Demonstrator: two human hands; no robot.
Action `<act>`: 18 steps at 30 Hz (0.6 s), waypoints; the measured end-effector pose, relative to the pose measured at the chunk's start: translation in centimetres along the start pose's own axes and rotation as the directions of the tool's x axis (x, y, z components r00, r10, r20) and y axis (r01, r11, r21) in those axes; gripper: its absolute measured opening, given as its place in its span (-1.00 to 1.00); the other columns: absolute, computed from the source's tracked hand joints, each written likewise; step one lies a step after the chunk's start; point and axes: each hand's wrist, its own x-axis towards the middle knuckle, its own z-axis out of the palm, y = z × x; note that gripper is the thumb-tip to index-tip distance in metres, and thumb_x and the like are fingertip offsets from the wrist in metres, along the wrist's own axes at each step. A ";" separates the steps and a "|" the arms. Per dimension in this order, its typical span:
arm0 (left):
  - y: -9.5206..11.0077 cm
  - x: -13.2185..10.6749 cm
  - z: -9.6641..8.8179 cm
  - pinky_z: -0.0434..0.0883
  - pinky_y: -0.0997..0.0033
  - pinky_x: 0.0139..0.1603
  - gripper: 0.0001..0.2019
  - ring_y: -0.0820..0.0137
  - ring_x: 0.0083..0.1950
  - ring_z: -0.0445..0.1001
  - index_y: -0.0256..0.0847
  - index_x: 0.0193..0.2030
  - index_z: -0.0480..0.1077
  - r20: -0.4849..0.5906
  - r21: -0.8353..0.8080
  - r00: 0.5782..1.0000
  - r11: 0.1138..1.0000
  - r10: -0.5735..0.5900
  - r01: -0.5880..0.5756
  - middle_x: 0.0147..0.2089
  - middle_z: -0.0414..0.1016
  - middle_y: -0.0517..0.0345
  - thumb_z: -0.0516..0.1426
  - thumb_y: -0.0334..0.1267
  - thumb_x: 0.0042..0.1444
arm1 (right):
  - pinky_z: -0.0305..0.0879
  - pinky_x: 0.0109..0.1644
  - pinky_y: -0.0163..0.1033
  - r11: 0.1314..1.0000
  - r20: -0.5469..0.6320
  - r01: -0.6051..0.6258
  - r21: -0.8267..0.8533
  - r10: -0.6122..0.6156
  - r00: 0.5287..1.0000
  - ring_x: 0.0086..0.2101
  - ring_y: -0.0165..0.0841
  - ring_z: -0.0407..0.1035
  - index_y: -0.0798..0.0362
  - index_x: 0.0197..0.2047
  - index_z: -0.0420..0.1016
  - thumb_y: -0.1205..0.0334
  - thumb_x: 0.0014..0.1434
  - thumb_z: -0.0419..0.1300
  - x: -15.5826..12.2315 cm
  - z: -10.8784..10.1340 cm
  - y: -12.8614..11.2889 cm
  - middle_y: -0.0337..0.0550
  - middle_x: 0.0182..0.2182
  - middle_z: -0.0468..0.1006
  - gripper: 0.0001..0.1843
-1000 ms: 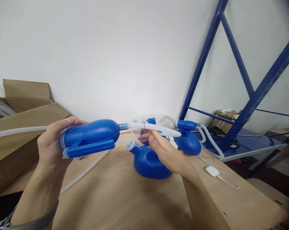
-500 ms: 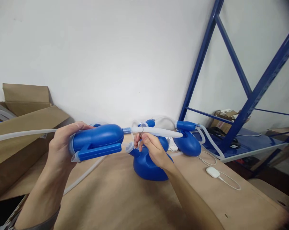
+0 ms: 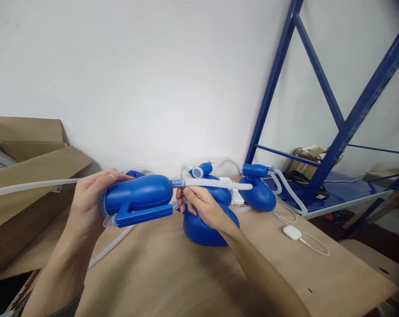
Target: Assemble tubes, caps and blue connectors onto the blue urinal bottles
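Note:
My left hand (image 3: 89, 200) is wrapped round the wide end of a blue plastic bottle (image 3: 146, 190) with a side handle, held level above the table. From its narrow nozzle (image 3: 176, 182) a translucent white hose (image 3: 222, 183) runs to the right. My right hand (image 3: 202, 206) pinches a small metal hose clamp (image 3: 182, 183), which rings the hose close to the nozzle. Behind that hand sits a larger blue container (image 3: 202, 235), partly covered by it. Another pale tube (image 3: 37, 186) passes out to the left behind my left hand.
More blue bottles with hoses (image 3: 258, 193) stand at the back. A white power strip (image 3: 238, 196) and a white charger (image 3: 292, 232) with cable lie on the table (image 3: 268, 264). Cardboard box (image 3: 31, 176) at left, phone (image 3: 11, 290) below it, blue metal rack (image 3: 331, 97) at right.
My right hand has moved left along the hose with the clamp, now close to the bottle's nozzle. The bottle has shifted slightly right and tilted a little.

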 end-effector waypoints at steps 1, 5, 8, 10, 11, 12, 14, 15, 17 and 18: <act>0.0 0.0 0.0 0.27 0.45 -0.50 -0.76 0.38 -0.46 0.37 -0.15 -0.56 0.65 0.005 0.002 1.000 1.000 -0.001 0.000 -0.52 0.52 0.14 0.26 -0.04 -0.13 | 0.08 -0.53 -0.35 0.999 0.005 -0.020 0.032 0.020 1.000 -0.45 -0.44 0.34 0.09 -0.24 0.49 -0.30 0.31 0.20 0.1 0.0 0.0 -0.15 -0.37 0.47 -0.45; -0.2 -0.1 0.1 0.26 0.43 -0.46 -0.75 0.36 -0.43 0.38 -0.15 -0.57 0.64 0.018 0.024 0.999 0.999 0.035 -0.035 -0.51 0.52 0.13 0.25 -0.05 -0.11 | 0.06 -0.56 -0.36 0.996 -0.017 -0.055 0.073 0.056 0.998 -0.47 -0.44 0.33 0.09 -0.28 0.50 -0.31 0.23 0.27 0.4 0.1 0.3 -0.17 -0.42 0.46 -0.45; -0.4 -0.2 0.1 0.26 0.44 -0.42 -0.76 0.38 -0.40 0.38 -0.15 -0.55 0.64 0.028 0.041 0.997 0.997 0.068 -0.069 -0.49 0.53 0.14 0.25 -0.06 -0.07 | 0.13 -0.52 -0.35 0.998 -0.052 -0.052 0.041 0.054 0.997 -0.49 -0.44 0.32 0.09 -0.32 0.52 -0.27 0.24 0.27 0.5 0.2 0.6 -0.18 -0.44 0.48 -0.48; -0.6 -0.2 0.0 0.22 0.44 -0.44 -0.76 0.41 -0.44 0.33 -0.15 -0.53 0.64 0.042 0.060 0.997 0.996 0.071 -0.073 -0.51 0.50 0.18 0.25 -0.07 -0.02 | 0.16 -0.49 -0.34 0.999 -0.085 -0.053 0.003 0.053 0.995 -0.50 -0.45 0.31 0.09 -0.35 0.52 -0.24 0.25 0.27 0.6 0.3 0.7 -0.19 -0.47 0.48 -0.49; -0.7 -0.2 -0.2 0.19 0.44 -0.46 -0.75 0.43 -0.46 0.31 -0.15 -0.52 0.63 0.050 0.074 0.996 0.995 0.070 -0.073 -0.52 0.48 0.20 0.26 -0.07 0.01 | 0.17 -0.47 -0.33 0.999 -0.102 -0.053 -0.015 0.051 0.994 -0.50 -0.45 0.31 0.09 -0.37 0.52 -0.24 0.25 0.27 0.6 0.4 0.8 -0.20 -0.48 0.47 -0.49; -0.8 -0.2 -0.4 0.18 0.44 -0.47 -0.75 0.44 -0.47 0.29 -0.16 -0.51 0.63 0.060 0.095 0.996 0.993 0.069 -0.075 -0.54 0.46 0.21 0.26 -0.06 0.03 | 0.19 -0.45 -0.33 0.998 -0.117 -0.052 -0.028 0.048 0.992 -0.50 -0.45 0.31 0.09 -0.38 0.51 -0.23 0.25 0.27 0.6 0.4 0.9 -0.20 -0.49 0.47 -0.49; -1.0 -0.1 -0.8 0.21 0.44 -0.44 -0.73 0.42 -0.45 0.33 -0.17 -0.51 0.61 0.083 0.140 0.993 0.986 0.084 -0.095 -0.52 0.49 0.21 0.27 -0.05 0.06 | 0.21 -0.43 -0.32 0.998 -0.123 -0.058 -0.032 0.054 0.991 -0.50 -0.45 0.32 0.09 -0.39 0.51 -0.25 0.24 0.27 0.5 0.5 0.9 -0.21 -0.51 0.46 -0.48; -1.1 0.0 -1.0 0.25 0.43 -0.40 -0.73 0.40 -0.42 0.38 -0.17 -0.50 0.60 0.101 0.165 0.990 0.979 0.100 -0.116 -0.49 0.53 0.20 0.28 -0.04 0.07 | 0.21 -0.43 -0.32 0.997 -0.112 -0.070 -0.020 0.067 0.991 -0.51 -0.45 0.31 0.09 -0.38 0.51 -0.27 0.23 0.28 0.4 0.6 0.9 -0.22 -0.52 0.46 -0.47; -1.3 0.1 -1.3 0.33 0.42 -0.31 -0.76 0.34 -0.34 0.47 -0.15 -0.48 0.60 0.141 0.212 0.978 0.960 0.153 -0.181 -0.40 0.63 0.17 0.31 -0.04 0.06 | 0.19 -0.45 -0.33 0.994 -0.069 -0.107 0.027 0.109 0.992 -0.54 -0.46 0.29 0.09 -0.40 0.51 -0.30 0.20 0.29 0.3 0.7 0.8 -0.23 -0.54 0.46 -0.44; -1.3 0.1 -1.3 0.36 0.42 -0.27 -0.78 0.32 -0.30 0.50 -0.13 -0.47 0.61 0.159 0.228 0.969 0.949 0.186 -0.220 -0.37 0.66 0.17 0.31 -0.05 0.05 | 0.17 -0.47 -0.33 0.991 -0.049 -0.126 0.053 0.129 0.990 -0.55 -0.47 0.27 0.08 -0.41 0.51 -0.32 0.18 0.30 0.2 0.7 0.8 -0.23 -0.54 0.46 -0.43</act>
